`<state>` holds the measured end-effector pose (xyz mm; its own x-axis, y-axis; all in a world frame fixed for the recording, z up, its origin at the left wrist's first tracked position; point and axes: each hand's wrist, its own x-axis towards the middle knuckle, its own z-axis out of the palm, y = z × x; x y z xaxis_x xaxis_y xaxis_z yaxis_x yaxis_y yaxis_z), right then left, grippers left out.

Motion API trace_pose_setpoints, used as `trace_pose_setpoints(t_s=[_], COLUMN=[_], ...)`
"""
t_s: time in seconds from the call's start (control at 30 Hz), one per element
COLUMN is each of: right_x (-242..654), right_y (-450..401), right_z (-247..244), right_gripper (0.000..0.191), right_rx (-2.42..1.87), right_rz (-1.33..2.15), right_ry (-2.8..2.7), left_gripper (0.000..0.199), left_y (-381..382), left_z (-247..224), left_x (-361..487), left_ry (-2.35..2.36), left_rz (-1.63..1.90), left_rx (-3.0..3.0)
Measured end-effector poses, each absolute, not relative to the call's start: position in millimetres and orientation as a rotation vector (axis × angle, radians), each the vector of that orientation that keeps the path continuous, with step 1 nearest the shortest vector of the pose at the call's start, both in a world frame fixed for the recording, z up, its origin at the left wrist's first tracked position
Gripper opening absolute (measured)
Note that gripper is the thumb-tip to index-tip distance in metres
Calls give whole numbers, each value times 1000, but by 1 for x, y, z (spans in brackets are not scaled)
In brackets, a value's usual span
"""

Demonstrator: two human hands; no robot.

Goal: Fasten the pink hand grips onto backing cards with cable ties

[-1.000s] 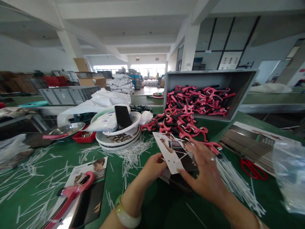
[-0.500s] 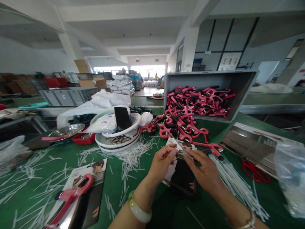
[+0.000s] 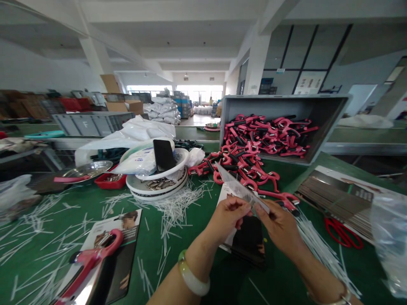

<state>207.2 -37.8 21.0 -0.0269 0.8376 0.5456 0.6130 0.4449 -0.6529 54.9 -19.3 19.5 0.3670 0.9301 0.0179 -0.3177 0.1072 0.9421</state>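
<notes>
My right hand (image 3: 280,226) grips a thin printed backing card (image 3: 235,182), raised and tilted so its pale side shows nearly edge-on. At the card's lower edge, the fingers of my left hand (image 3: 229,218) are pinched together; whether they hold the card or a thin strip is hidden. Beneath both hands lies a stack of similar black-and-white cards (image 3: 249,241). Off to the left, a pink-and-black plier-like tool (image 3: 92,258) rests on another card (image 3: 127,250). A bundle of thin white plastic ties (image 3: 324,254) lies beside my right forearm.
A grey crate (image 3: 327,123) on its side spills pink-and-black tools (image 3: 241,167) onto the green table. Stacked white bowls (image 3: 155,190) carry metal parts and a phone (image 3: 163,156). Red scissors (image 3: 343,233) and a card stack (image 3: 333,199) lie right. Loose ties (image 3: 178,207) are scattered left.
The card in my right hand has turned upward, showing more of its pale face. My left hand has shifted right and slightly down, closer to the right fingers.
</notes>
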Motion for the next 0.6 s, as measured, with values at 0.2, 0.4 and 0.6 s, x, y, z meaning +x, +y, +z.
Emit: trace_pose_setpoints(t_s=[0.2, 0.4, 0.6], right_x=[206, 198, 182], right_y=[-40, -38, -39], right_z=[13, 2, 5], right_gripper=[33, 29, 41], right_rx=[-1225, -1170, -1351], right_rz=[108, -243, -362], right_ry=[-1860, -2090, -2284], left_gripper=[43, 53, 46], left_y=[-18, -27, -30], left_z=[18, 15, 12], left_x=[51, 47, 27], left_ry=[722, 765, 957], left_rz=[1083, 1343, 1224], left_rx=[989, 830, 1190])
